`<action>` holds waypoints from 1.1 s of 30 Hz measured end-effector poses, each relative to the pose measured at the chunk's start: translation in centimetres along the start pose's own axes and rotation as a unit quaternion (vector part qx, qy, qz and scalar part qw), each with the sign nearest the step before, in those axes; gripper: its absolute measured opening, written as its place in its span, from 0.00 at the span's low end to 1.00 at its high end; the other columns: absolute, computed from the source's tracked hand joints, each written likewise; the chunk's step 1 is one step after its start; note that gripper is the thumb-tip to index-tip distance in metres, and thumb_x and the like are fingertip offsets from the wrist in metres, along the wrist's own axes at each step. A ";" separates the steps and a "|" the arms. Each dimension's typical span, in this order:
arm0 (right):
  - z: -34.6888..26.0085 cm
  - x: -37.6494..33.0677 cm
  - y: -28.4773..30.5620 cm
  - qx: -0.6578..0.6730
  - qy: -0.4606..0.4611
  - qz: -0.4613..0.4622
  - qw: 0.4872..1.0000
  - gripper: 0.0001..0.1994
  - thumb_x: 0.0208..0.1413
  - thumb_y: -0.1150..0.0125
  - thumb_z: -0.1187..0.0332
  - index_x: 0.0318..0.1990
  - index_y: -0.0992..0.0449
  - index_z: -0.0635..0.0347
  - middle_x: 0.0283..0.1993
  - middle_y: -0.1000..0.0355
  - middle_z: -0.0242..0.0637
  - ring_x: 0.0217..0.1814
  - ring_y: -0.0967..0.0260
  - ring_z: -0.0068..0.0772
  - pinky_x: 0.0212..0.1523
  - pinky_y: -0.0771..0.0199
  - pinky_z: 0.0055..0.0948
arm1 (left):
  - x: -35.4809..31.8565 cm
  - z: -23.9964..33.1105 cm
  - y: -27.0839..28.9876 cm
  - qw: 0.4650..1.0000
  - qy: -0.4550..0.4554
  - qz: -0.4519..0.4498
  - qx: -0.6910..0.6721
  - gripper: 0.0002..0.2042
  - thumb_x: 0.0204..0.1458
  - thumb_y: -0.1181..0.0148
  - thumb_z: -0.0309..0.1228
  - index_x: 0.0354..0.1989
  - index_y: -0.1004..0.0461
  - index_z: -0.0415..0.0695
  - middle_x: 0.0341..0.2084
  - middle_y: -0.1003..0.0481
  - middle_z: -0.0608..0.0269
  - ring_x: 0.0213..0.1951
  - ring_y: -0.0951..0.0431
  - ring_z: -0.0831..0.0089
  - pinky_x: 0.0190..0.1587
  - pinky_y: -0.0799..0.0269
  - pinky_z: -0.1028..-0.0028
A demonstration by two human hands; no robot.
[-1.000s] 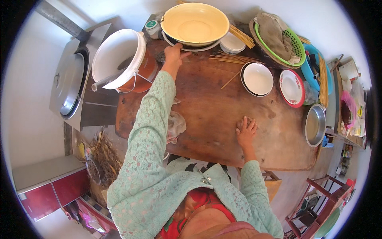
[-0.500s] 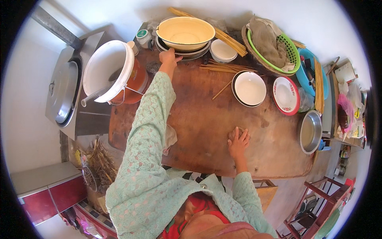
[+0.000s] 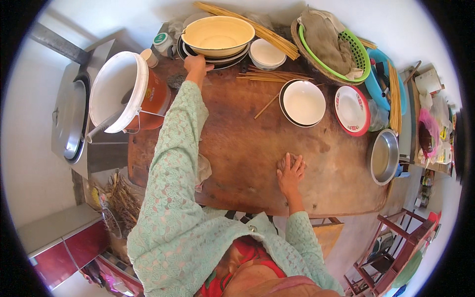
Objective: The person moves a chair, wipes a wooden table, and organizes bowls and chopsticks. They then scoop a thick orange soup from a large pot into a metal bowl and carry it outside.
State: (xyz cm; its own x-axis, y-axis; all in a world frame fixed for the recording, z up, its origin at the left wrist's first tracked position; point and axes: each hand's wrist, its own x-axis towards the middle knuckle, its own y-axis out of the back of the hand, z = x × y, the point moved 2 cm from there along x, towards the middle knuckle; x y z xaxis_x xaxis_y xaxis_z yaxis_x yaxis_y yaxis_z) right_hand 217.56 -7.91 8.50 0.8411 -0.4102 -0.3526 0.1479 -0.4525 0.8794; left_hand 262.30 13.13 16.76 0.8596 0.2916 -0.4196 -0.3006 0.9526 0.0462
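Observation:
My left hand (image 3: 196,69) reaches to the back of the table, fingers closed on the near rim of a stack of basins. On top of that stack is a cream enamel basin (image 3: 219,33) with a dark edge; darker and metal rims show beneath it. My fingertips are partly hidden, so which rims they pinch is unclear. Lower on the tabletop (image 3: 237,133), my right hand (image 3: 291,174) curls over a small brown rough-looking lump (image 3: 293,159), perhaps a scrubbing pad, pressing it against the wood.
A white-rimmed bucket (image 3: 118,94) with a handled tool inside stands left, near a dark scouring pad (image 3: 175,80). White bowls (image 3: 304,102), loose chopsticks (image 3: 269,75), a red-rimmed plate (image 3: 352,111), a metal basin (image 3: 384,157) and a green basket (image 3: 358,52) are to the right.
The whole view has shifted slightly. My left hand keeps its place at the basin stack. My right hand has slid a little toward me with the brown lump, its fingers closer together.

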 end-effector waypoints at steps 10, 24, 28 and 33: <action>-0.5 0.0 0.7 0.004 0.004 -0.001 1.000 0.35 0.54 0.45 0.64 0.67 0.56 0.42 0.70 0.76 0.55 0.69 0.76 0.65 0.63 0.70 0.59 | -1.7 -0.2 0.8 0.994 -0.038 0.036 0.094 0.16 0.50 0.50 0.22 0.42 0.47 0.27 0.33 0.29 0.38 0.22 0.22 0.59 0.18 0.23 0.67; 0.2 0.3 0.0 -0.003 -0.011 0.008 1.000 0.36 0.51 0.42 0.60 0.66 0.54 0.41 0.70 0.74 0.54 0.69 0.74 0.64 0.62 0.68 0.59 | -5.5 -5.7 0.3 0.995 -0.087 0.009 -0.054 0.16 0.45 0.49 0.20 0.41 0.46 0.37 0.21 0.32 0.55 0.13 0.31 0.70 0.13 0.31 0.72; 0.1 0.2 0.0 -0.006 0.002 0.021 1.000 0.36 0.51 0.42 0.60 0.66 0.54 0.40 0.70 0.74 0.54 0.69 0.74 0.65 0.62 0.68 0.59 | -12.7 -11.1 -4.0 0.987 -0.064 -0.148 -0.031 0.15 0.49 0.44 0.30 0.40 0.42 0.41 0.23 0.32 0.58 0.15 0.31 0.69 0.16 0.31 0.72; 0.7 0.3 -0.7 -0.011 0.008 0.033 0.999 0.36 0.51 0.42 0.60 0.66 0.54 0.40 0.70 0.74 0.54 0.69 0.73 0.65 0.61 0.67 0.60 | -20.1 -14.5 -10.4 0.921 0.037 -0.376 0.100 0.37 0.47 0.41 0.44 0.61 0.52 0.40 0.50 0.38 0.48 0.45 0.29 0.58 0.30 0.23 0.64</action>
State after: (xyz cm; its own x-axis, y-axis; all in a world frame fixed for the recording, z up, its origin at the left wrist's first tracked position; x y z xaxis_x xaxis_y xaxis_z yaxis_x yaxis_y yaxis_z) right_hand 217.32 -8.26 7.58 0.8573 -0.4268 -0.2879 0.1024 -0.4068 0.9078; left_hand 242.14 -3.91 11.60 0.7612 -0.4561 -0.4610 0.4563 0.8818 -0.1190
